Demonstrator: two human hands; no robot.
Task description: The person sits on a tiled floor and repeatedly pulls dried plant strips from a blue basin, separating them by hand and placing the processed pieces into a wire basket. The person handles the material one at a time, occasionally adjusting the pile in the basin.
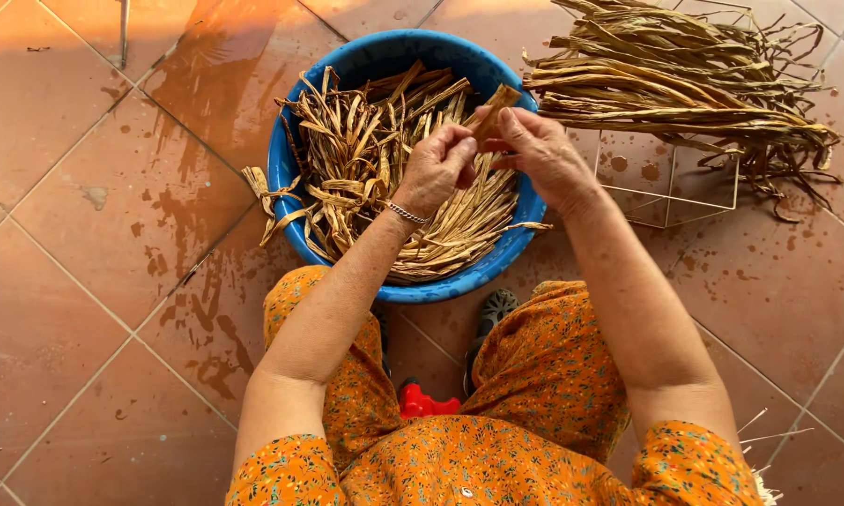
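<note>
Both hands' grip point(483, 141) pinches dry leaf strip point(493, 111) | over blue basin point(384, 52)

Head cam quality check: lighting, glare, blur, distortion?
Head view: bright, warm daylight; wet tile floor shows dark splash patches and a dull sheen top centre, no blown-out glare. Left hand and right hand are sharp over the blue basin of dried leaf strips. Mild wide-angle stretch at the edges.
</note>
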